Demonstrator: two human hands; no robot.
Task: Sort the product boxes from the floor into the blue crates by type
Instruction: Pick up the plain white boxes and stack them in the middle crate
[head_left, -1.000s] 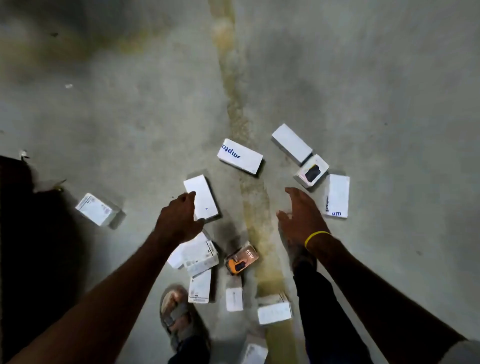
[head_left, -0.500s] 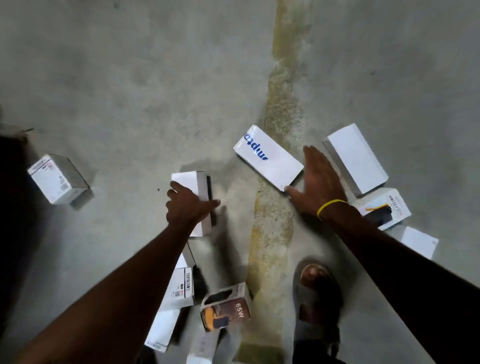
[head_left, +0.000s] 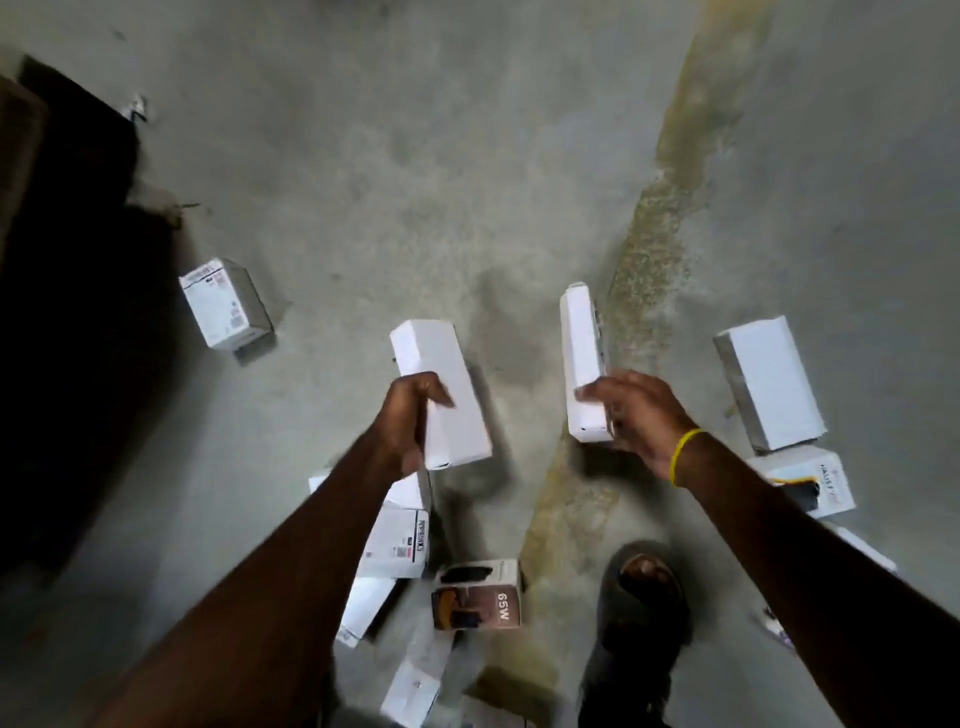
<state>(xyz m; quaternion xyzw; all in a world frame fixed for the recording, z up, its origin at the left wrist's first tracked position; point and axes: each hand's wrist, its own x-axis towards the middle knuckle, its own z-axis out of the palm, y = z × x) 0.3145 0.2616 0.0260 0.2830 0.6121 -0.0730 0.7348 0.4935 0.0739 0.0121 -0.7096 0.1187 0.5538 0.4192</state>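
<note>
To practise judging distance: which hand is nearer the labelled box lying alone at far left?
Left. The left hand, gripping a white box, is down-right of the labelled box in view; the right hand, holding another white box, lies farther right.

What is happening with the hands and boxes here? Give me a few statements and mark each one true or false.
1. The left hand holds a long white box. True.
2. The right hand is empty. False: it grips a second white box.
3. A yellow band sits on the right wrist. True.
4. The box marked 65W sits in a blue crate. False: it lies on the floor, and no blue crate is in view.
</note>
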